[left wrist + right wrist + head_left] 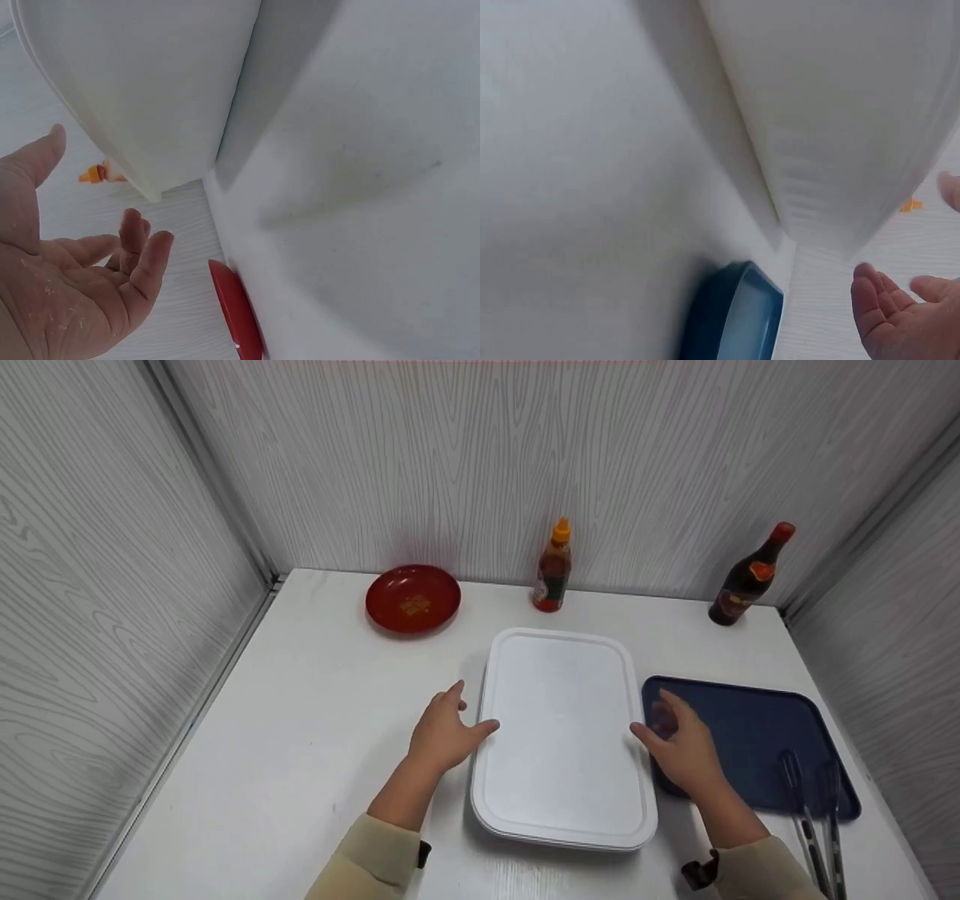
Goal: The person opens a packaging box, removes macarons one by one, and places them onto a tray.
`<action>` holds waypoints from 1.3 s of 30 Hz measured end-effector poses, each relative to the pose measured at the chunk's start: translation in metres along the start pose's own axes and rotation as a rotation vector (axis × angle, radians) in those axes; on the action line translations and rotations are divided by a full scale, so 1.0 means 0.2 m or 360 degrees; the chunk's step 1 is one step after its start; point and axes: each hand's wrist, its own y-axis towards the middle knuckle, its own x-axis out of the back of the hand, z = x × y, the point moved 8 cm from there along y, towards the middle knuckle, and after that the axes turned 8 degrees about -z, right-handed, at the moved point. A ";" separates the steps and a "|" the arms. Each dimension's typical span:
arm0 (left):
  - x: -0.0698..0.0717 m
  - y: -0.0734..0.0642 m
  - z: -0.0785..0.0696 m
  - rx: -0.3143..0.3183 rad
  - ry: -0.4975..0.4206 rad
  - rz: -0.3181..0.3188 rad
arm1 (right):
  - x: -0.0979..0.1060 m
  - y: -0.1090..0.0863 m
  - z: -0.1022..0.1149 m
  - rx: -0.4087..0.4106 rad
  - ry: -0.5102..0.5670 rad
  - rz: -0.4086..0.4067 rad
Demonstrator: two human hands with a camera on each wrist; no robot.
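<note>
A white rectangular box with a flat white lid (pixel 562 735) lies lengthwise on the table; what is inside is hidden. At its left side is my left hand (pixel 441 733), thumb reaching to the lid's edge and fingers spread apart. My right hand (pixel 686 750) mirrors it on the right side, above the near-left part of a dark blue tray (pixel 739 735). In the left wrist view, a gap shows between the fingers and the box wall (pixel 150 75). The right wrist view likewise shows the fingers off the box wall (pixel 832 112). Whether either thumb touches the lid I cannot tell.
A red plate (pixel 412 600) sits at the back left. Against the back wall stand a sauce bottle (pixel 553 570) with an orange cap and a dark bottle (pixel 746 581) with a red top. Tongs (pixel 814 817) lie across the tray's near edge. Panels enclose the table.
</note>
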 end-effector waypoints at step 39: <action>0.23 0.00 0.00 0.0095 -0.0073 -0.0079 | -0.05 -0.02 0.24 -0.0094 0.0044 0.0031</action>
